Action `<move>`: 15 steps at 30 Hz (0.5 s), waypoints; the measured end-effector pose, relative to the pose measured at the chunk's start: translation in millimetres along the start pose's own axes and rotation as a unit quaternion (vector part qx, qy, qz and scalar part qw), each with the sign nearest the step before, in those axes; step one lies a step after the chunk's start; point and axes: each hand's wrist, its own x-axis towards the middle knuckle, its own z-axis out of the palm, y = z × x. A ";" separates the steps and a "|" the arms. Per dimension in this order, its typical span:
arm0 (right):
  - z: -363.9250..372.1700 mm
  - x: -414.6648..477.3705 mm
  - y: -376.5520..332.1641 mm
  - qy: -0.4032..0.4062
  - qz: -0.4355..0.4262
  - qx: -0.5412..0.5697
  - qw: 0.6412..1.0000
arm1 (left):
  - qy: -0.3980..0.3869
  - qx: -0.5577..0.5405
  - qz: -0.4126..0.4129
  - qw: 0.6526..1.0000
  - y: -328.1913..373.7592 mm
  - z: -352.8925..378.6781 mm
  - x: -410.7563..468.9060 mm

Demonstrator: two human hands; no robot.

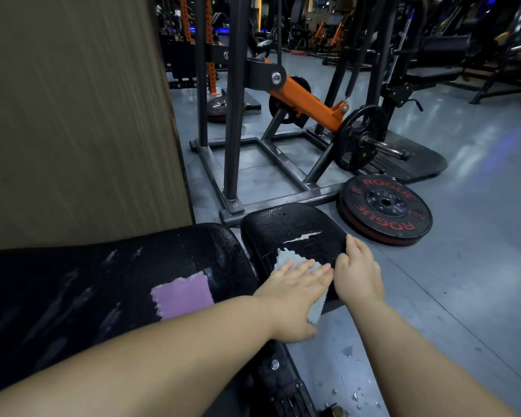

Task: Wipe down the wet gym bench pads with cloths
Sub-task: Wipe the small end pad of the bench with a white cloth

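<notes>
Two cloths lie on the wet pads: a purple cloth [182, 296] on the long pad [103, 281], which runs off to the left, and a pale cloth [286, 257] on the small seat pad [292, 224], whose long axis points away toward a machine frame [283, 173]. The left hand [292, 290] presses the pale cloth with fingers [313, 273] straight and spread. The right hand [358, 272] lies on the seat pad's right edge, and whether its fingers curl round it cannot be told.

left hand [295, 284] pressed flat, fingers straight; right hand [358, 275] alongside, fingers curled.
</notes>
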 end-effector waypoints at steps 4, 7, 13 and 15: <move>-3.6 0.6 0.9 -0.020 -0.001 -0.006 1.000 | 0.029 0.001 -0.006 1.000 2.5 4.3 -4.8; -5.2 -0.3 1.0 -0.026 -0.003 -0.007 1.000 | 0.027 -0.010 -0.001 1.000 3.3 5.2 -10.3; -4.6 -0.9 -0.8 -0.019 -0.003 -0.017 1.000 | 0.014 -0.017 0.025 0.999 -1.0 3.8 -23.3; -4.5 -1.0 -1.1 -0.020 -0.001 -0.017 1.000 | 0.007 -0.018 0.036 0.999 -2.0 0.9 -26.8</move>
